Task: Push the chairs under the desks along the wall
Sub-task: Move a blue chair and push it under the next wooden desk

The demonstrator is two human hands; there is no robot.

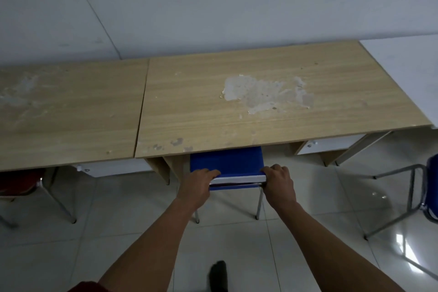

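Both grips close on the top rail of the blue chair (227, 163): the left hand (196, 185) wraps its left corner, the right hand (279, 182) its right corner. The chair has a blue backrest, a chrome rail and thin metal legs; its seat is hidden under the middle bench (260, 102), whose pale wood top has peeled patches. A red chair (21, 182) sits under the left bench (71, 111). Another blue chair (431, 187) stands on the tiled floor (308, 244) at right.
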